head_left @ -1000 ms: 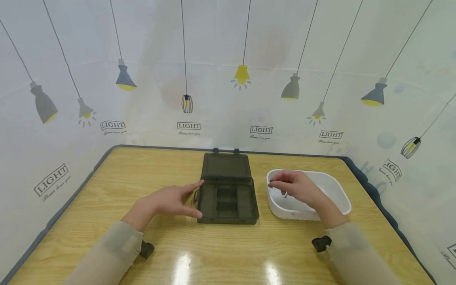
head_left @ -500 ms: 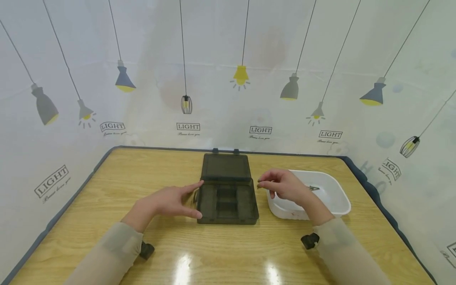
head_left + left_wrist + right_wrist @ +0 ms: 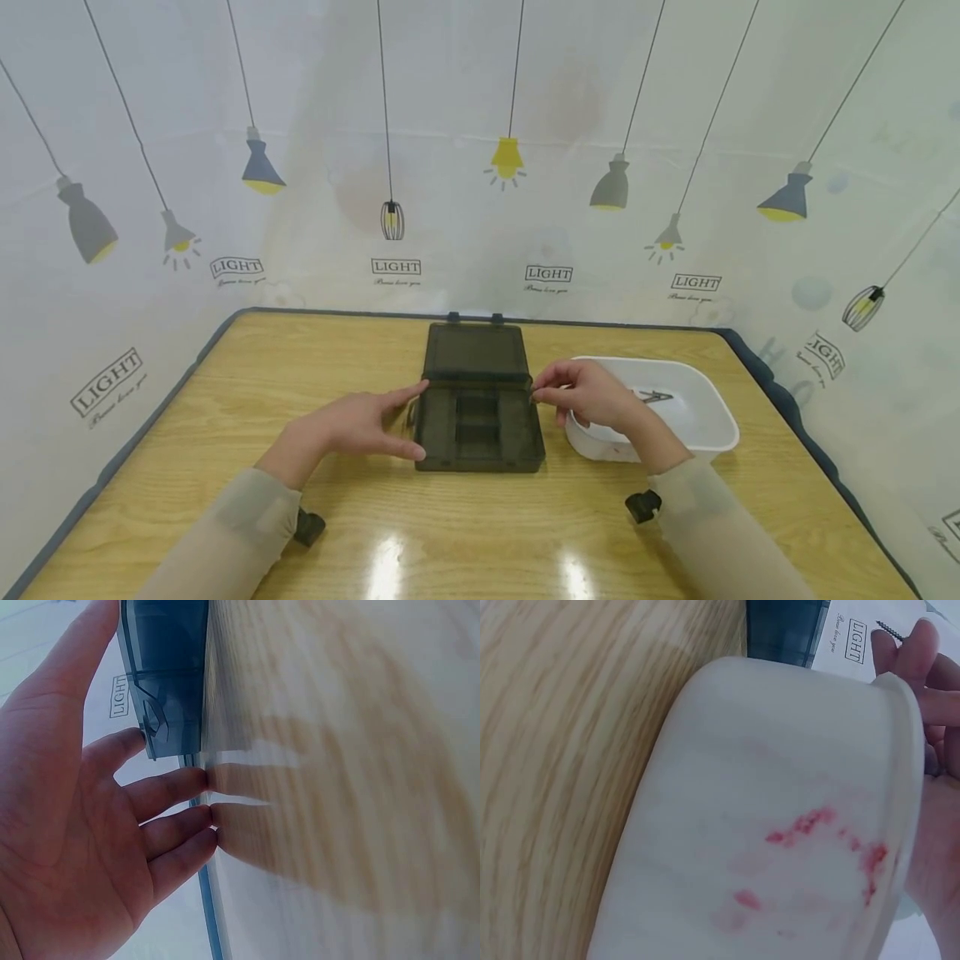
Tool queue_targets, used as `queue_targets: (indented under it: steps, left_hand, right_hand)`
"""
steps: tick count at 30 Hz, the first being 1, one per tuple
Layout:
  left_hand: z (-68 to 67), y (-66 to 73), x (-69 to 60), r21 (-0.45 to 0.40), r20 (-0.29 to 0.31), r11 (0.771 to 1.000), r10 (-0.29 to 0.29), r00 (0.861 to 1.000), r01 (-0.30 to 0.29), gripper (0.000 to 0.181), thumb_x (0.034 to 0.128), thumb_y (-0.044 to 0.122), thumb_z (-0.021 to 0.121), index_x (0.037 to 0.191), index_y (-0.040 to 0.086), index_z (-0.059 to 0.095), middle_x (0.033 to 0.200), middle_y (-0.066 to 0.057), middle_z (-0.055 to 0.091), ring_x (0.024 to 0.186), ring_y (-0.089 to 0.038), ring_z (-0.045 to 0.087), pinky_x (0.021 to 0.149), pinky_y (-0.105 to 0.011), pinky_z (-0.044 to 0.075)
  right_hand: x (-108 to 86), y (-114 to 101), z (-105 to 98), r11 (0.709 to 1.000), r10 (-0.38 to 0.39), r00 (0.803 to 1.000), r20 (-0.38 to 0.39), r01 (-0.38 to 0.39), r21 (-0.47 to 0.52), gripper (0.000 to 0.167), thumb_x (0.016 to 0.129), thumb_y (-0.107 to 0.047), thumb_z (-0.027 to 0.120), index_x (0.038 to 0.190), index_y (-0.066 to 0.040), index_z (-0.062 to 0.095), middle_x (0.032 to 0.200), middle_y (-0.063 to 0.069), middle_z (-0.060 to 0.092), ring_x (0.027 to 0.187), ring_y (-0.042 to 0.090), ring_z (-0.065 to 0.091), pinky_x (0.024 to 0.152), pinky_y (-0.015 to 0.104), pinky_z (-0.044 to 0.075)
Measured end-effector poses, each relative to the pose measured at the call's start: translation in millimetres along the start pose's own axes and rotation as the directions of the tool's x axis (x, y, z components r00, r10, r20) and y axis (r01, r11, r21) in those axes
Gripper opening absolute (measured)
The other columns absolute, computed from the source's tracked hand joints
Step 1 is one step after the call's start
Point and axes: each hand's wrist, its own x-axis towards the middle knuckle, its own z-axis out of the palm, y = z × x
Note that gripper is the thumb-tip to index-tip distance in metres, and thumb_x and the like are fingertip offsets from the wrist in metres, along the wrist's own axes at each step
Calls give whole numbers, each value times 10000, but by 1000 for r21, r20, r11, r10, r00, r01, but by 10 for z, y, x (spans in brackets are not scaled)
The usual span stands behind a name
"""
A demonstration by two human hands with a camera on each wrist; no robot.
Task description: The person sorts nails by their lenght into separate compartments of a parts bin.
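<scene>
A dark translucent compartment box [image 3: 480, 425] lies with its lid [image 3: 477, 352] raised at the table's middle. The left hand [image 3: 360, 423] rests at its left side, thumb and index finger spread against the edge; in the left wrist view the hand [image 3: 97, 802] has its other fingertips on the table. By the box's right edge, the right hand [image 3: 588, 393] pinches a small screw, seen in the right wrist view as a dark threaded screw [image 3: 889, 631] jutting from the fingertips. Several dark screws [image 3: 654, 397] lie in the white tray [image 3: 705, 417], partly beneath the right hand.
The wooden table [image 3: 450, 533] has a dark edge at the back. Behind it hangs a pale cloth [image 3: 465, 225] printed with lamps. In the right wrist view, the white tray's side [image 3: 742, 795] shows red stains.
The right hand has moved left from over the white tray to the box's right edge, carrying the pinched screw. More of the screws in the tray show. The left hand has stayed in place.
</scene>
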Motion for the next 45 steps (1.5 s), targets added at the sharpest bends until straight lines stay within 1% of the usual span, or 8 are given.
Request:
queue_targets:
  steps: [2, 7, 11, 18, 28, 34, 40, 45]
  left_hand:
    - [3, 4, -4, 5, -1, 1000, -3, 1000, 3, 1175, 825, 846, 770, 1761, 437, 190, 1726, -142, 458, 1450, -407, 597, 1196, -622, 471]
    - [6, 4, -5, 3, -4, 1000, -2, 1000, 2, 1169, 828, 848, 765, 1760, 445, 186, 1730, -135, 454, 1476, -420, 574, 1202, -629, 463]
    - [14, -4, 0, -3, -1, 1000, -4, 1000, 4, 1163, 826, 850, 764, 1756, 457, 189, 1731, -128, 454, 1474, -403, 578, 1205, -620, 463]
    - [19, -27, 4, -9, 2, 1000, 1, 1000, -1, 1160, 838, 847, 756, 1761, 443, 180, 1726, -150, 458, 1453, -411, 594, 1185, -633, 475]
    - [10, -13, -6, -24, 7, 1000, -4, 1000, 4, 1151, 837, 839, 764, 1757, 455, 188, 1729, -132, 456, 1508, -428, 544, 1218, -637, 446]
    - [11, -24, -13, -27, 13, 1000, 5, 1000, -4, 1155, 846, 838, 757, 1762, 437, 179, 1734, -148, 445, 1529, -443, 517, 1222, -655, 434]
    - [20, -33, -9, -28, 9, 1000, -2, 1000, 3, 1145, 839, 837, 765, 1754, 466, 185, 1742, -118, 438, 1528, -419, 525, 1228, -636, 436]
    - [23, -27, -15, -19, 5, 1000, -9, 1000, 9, 1146, 836, 843, 761, 1752, 478, 177, 1750, -121, 424, 1540, -431, 507, 1236, -646, 422]
  right_hand:
    - [7, -4, 6, 1000, -1, 1000, 7, 1, -12, 190, 1063, -247, 757, 1168, -91, 780, 1006, 162, 771, 627, 204, 696, 452, 251, 419]
    - [-1, 4, -4, 1000, -3, 1000, 3, 3, -19, 226, 1060, -280, 763, 1185, -93, 776, 1094, 262, 752, 635, 201, 696, 456, 257, 423]
    - [-48, 41, -63, 1000, 4, 1000, -26, -5, -25, 299, 1061, -318, 762, 1228, -70, 757, 1145, 249, 746, 645, 200, 690, 465, 272, 437]
    - [-205, 174, -291, 999, 23, 996, -81, -25, -30, 313, 1060, -363, 758, 1218, -93, 746, 934, 133, 755, 668, 218, 658, 508, 302, 493]
    - [-487, 569, -690, 993, 88, 986, -144, -97, -63, 334, 1064, -345, 752, 1249, -67, 741, 1063, 210, 747, 786, 289, 685, 603, 314, 540]
    - [-543, 749, -866, 981, 129, 979, -159, -149, -125, 367, 1070, -336, 744, 1309, -58, 729, 1130, 187, 751, 858, 270, 699, 666, 333, 580]
    - [-587, 841, -977, 961, 215, 964, -159, -238, -142, 377, 1106, -293, 687, 1377, -31, 679, 1252, 191, 720, 973, 246, 694, 768, 354, 618]
    - [-650, 849, -1060, 950, 235, 958, -166, -263, -169, 359, 1128, -223, 636, 1403, 6, 659, 1278, 217, 725, 1065, 271, 700, 850, 373, 649]
